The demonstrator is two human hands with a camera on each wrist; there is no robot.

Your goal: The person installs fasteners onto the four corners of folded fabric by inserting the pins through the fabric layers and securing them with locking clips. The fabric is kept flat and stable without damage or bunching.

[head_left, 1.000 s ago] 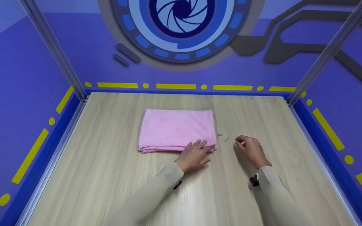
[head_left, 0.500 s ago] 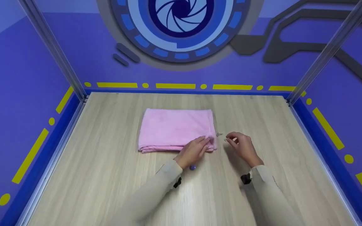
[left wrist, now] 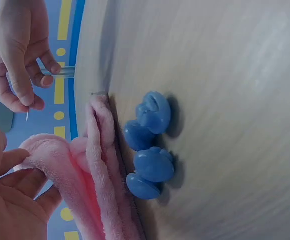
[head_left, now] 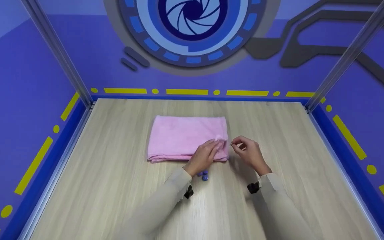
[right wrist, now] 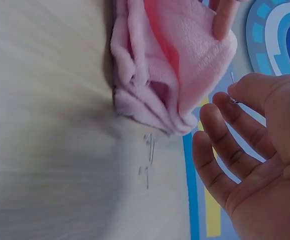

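Note:
A folded pink plush blanket [head_left: 182, 133] lies on the table. My left hand [head_left: 200, 158] pinches the top layer near its right front corner and lifts it, so the folds gape open. Just right of that corner, my right hand [head_left: 250, 153] holds a thin, pointed metal pin [left wrist: 28, 115] between thumb and forefinger, held clear of the cloth. Several rounded, glossy blue plastic pieces [left wrist: 154, 165], roughly mushroom-shaped, lie clustered on the table in front of the blanket, partly behind my left wrist in the head view.
Several small metal pins [right wrist: 149, 147] lie on the wooden table [head_left: 128, 206] beside the blanket's right end. Blue-purple panels [head_left: 62, 53] with yellow dashes stand along the back and both sides, with metal posts [head_left: 60, 56] at the back corners.
My left hand has gone from resting on the blanket to lifting its corner, uncovering the blue pieces in the head view. My right hand has moved left toward the raised cloth.

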